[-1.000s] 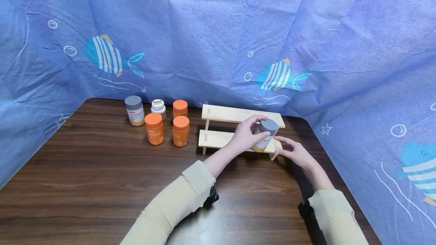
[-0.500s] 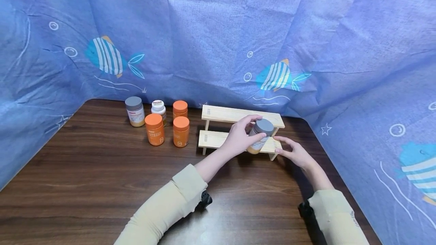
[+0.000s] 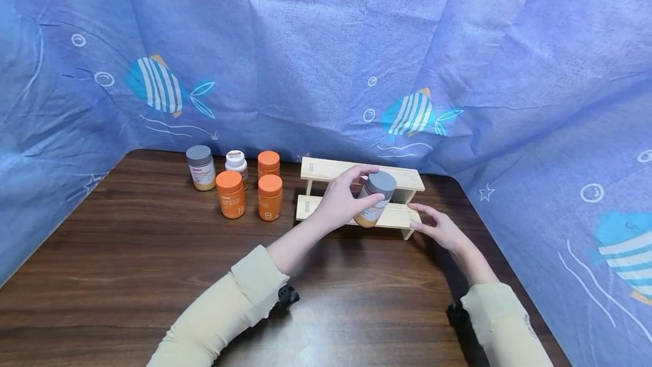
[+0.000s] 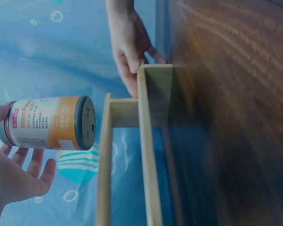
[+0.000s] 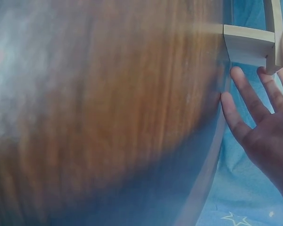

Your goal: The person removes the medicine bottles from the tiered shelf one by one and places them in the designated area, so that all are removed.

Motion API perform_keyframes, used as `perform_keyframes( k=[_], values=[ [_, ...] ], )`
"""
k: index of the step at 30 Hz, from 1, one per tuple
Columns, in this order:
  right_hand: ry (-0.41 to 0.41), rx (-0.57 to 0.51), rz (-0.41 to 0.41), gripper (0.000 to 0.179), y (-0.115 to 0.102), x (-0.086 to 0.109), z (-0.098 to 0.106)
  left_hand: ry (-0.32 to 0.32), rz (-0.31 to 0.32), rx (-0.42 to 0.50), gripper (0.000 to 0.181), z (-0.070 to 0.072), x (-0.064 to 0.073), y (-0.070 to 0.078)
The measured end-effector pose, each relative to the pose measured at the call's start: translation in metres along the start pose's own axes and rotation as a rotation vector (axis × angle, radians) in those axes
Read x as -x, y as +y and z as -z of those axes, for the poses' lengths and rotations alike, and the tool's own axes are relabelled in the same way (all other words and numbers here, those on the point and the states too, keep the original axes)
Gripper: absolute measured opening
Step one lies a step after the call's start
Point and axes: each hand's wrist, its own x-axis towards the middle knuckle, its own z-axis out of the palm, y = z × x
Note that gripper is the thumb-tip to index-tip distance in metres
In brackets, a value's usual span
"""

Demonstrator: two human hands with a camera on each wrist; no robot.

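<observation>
My left hand [image 3: 338, 200] grips a jar [image 3: 375, 197] with a grey lid and a white and yellow-orange label, thumb on the near side and fingers beyond. The jar hangs slightly tilted in the air in front of a two-tier wooden display rack [image 3: 326, 170]. In the left wrist view, a gap separates the jar [image 4: 47, 123] from the rack's boards [image 4: 148, 165]. At the right end of the lower board, my right hand [image 3: 445, 231] holds the edge between thumb and fingers. The right wrist view shows its fingers [image 5: 250, 96] stretched beside the rack's leg [image 5: 247, 44].
Left of the rack stand another grey-lidded jar [image 3: 201, 169], a white bottle [image 3: 236, 167] and several orange jars [image 3: 231, 196] on the dark wooden table [image 3: 153, 276]. A blue fish-print cloth [image 3: 305, 61] hangs behind and along the sides.
My left hand has lifted the grey-lidded jar off the right part of the lower board and carried it left. My right hand stays at the rack's end.
</observation>
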Motion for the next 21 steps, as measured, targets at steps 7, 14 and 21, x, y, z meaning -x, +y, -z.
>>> perform_keyframes(
  k=[7,14,21],
  values=[
    [-0.023,-0.017,-0.025,0.053,0.002,0.001,0.004,0.03,0.014,-0.017,0.048,0.02,0.005,0.014],
    [-0.032,0.045,-0.017,0.052,0.0,0.005,0.006,0.038,-0.01,-0.034,0.048,0.038,0.016,0.023],
    [0.014,0.084,0.035,0.048,0.003,0.009,0.004,0.057,-0.037,-0.077,0.049,0.056,0.028,0.03]
  ],
)
